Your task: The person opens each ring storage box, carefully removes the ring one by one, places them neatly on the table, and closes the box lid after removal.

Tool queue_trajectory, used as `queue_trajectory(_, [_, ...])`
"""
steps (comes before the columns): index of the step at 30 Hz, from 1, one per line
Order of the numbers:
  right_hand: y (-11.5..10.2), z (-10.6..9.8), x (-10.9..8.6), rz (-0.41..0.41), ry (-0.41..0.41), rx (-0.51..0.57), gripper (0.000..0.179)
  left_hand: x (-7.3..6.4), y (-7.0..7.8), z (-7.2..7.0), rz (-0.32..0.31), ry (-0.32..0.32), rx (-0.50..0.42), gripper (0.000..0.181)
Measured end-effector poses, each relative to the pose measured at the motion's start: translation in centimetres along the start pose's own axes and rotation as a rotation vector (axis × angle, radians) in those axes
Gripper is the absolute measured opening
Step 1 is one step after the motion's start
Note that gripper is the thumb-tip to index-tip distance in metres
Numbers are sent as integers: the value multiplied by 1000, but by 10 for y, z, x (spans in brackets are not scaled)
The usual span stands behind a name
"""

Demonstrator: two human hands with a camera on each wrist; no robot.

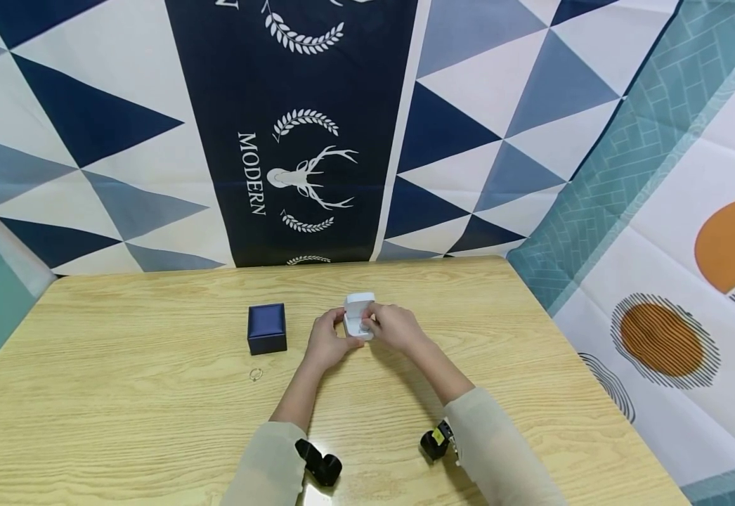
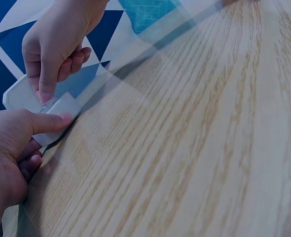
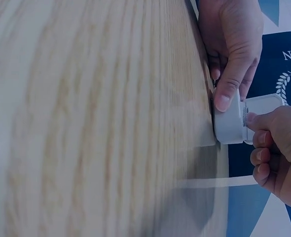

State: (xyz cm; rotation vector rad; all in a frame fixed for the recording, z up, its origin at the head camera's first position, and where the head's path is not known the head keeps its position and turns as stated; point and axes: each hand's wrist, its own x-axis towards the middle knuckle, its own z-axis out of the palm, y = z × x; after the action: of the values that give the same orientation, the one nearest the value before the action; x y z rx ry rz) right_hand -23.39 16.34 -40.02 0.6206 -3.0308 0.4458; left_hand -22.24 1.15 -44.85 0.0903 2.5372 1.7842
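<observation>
A small white ring box [image 1: 358, 300] stands on the table with its lid raised. My left hand [image 1: 329, 343] grips the box's lower part, its thumb lying along the front wall [image 3: 228, 126] in the right wrist view. Over the opening, my right hand [image 1: 396, 327] pinches a sparkling ring [image 3: 245, 113] between thumb and forefinger, right at the cushion. The fingertips cover most of this ring, and I cannot tell how deep it sits. In the left wrist view the right hand [image 2: 59, 47] comes down from above, its other fingers curled.
A closed navy blue box [image 1: 267, 329] stands left of my hands. A second, thin ring [image 1: 256, 374] lies on the wooden table [image 1: 152, 407] in front of it. Patterned cloth [image 1: 456, 140] hangs behind the table's far edge. Black wrist cameras [image 1: 320, 464] sit at both sleeves.
</observation>
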Motion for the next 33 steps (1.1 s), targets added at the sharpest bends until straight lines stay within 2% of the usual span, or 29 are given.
queue_trajectory(7, [2,-4,-1,-7,-8,-4,16,-2,1,-1,25,0,1,65])
queue_trajectory(21, [6,-7,-5,-49,-21,13,16,-1,1,0,25,11,9,64])
queue_trajectory(33, [5,-10,-8,-93,-76,2,12,0,1,0,27,11,20,64])
